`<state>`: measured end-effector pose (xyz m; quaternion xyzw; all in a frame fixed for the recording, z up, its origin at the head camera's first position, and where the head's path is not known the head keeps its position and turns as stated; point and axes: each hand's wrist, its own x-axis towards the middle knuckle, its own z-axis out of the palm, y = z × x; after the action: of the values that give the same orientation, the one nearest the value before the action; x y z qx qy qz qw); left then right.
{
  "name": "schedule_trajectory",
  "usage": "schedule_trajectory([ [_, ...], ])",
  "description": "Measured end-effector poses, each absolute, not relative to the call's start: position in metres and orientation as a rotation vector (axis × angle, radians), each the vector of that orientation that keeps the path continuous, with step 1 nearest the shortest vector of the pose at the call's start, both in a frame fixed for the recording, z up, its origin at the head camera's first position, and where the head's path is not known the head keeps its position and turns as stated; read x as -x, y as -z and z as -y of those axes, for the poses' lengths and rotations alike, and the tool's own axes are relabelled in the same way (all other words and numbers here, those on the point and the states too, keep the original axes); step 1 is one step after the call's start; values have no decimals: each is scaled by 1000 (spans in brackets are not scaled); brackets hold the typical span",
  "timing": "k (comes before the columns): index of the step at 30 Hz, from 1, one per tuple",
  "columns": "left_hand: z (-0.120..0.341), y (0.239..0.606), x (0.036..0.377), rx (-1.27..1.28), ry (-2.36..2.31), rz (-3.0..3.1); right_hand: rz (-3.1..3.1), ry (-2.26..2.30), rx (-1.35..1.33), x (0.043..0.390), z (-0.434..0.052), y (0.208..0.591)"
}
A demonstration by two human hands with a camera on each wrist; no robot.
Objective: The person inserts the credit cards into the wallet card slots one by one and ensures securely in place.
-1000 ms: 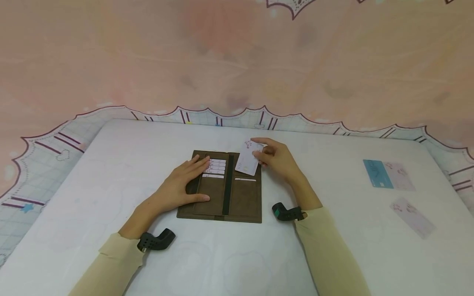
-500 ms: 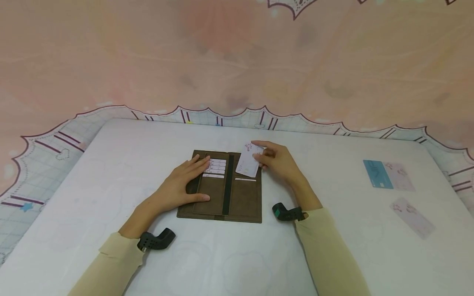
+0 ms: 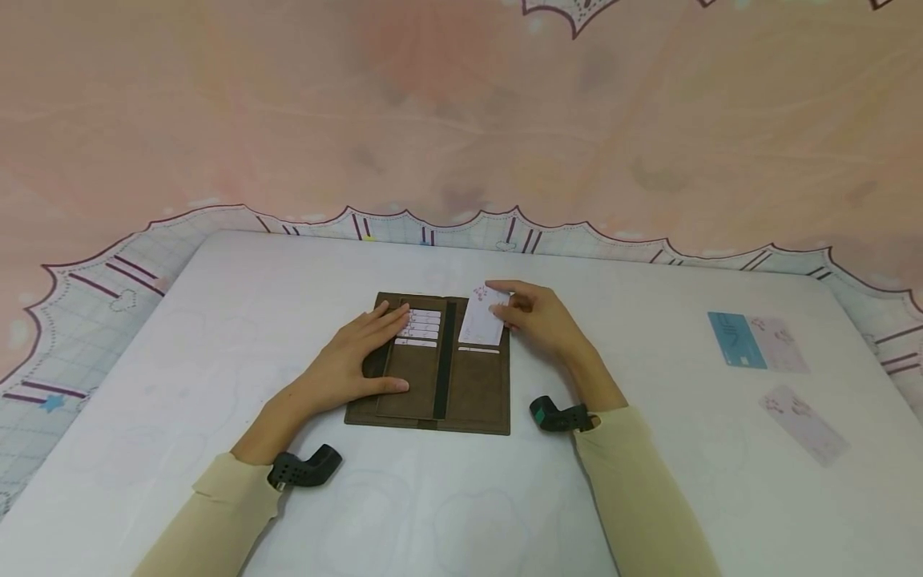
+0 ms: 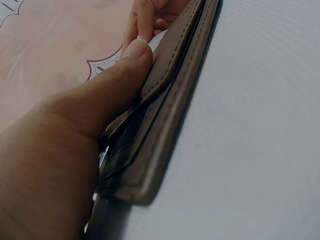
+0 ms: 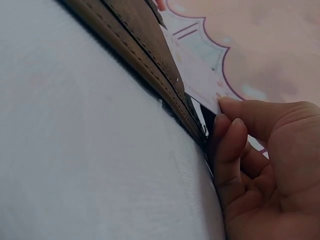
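Right hand [image 3: 539,319] pinches the white card [image 3: 484,316] over the open brown wallet's [image 3: 433,385] right slots, left hand [image 3: 353,361] flat on it; skewed entry likely jams or buckles the card.

We see a white bench [image 3: 216,336] with rounded corners, its top smooth and evenly lit, with faint heart outlines near the front edge. Beyond its far edge and past both side edges lies a pale checked cloth [image 3: 101,296] with dark red stripes, a blue star at the left and a scalloped border. Behind that spreads a soft pink sheet [image 3: 433,104] with blurred marks, filling the whole upper part. Near the right edge of the bench lie two loose cards [image 3: 755,340], well apart from the middle.
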<state>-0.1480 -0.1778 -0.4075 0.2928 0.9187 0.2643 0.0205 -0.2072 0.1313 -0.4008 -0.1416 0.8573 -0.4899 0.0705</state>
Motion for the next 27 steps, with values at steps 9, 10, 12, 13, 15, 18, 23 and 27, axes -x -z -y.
schedule_trajectory([
  [9,178,407,148,-907,-819,-2851,-2619,1379,461,207,-130,401],
  [10,178,407,148,-908,-820,-2852,-2620,1368,471,206,-131,401],
  [12,178,407,148,-915,-822,-2854,-2618,1354,489,206,-130,400],
  [13,178,407,148,-915,-823,-2854,-2616,1348,497,205,-130,399],
  [15,178,407,149,-920,-823,-2854,-2618,1341,513,205,-130,398],
  [18,178,407,148,-916,-824,-2850,-2618,1339,524,204,-130,397],
  [23,178,407,148,-909,-824,-2849,-2618,1337,550,203,-130,397],
  [27,178,408,148,-915,-823,-2848,-2618,1332,562,204,-131,399],
])
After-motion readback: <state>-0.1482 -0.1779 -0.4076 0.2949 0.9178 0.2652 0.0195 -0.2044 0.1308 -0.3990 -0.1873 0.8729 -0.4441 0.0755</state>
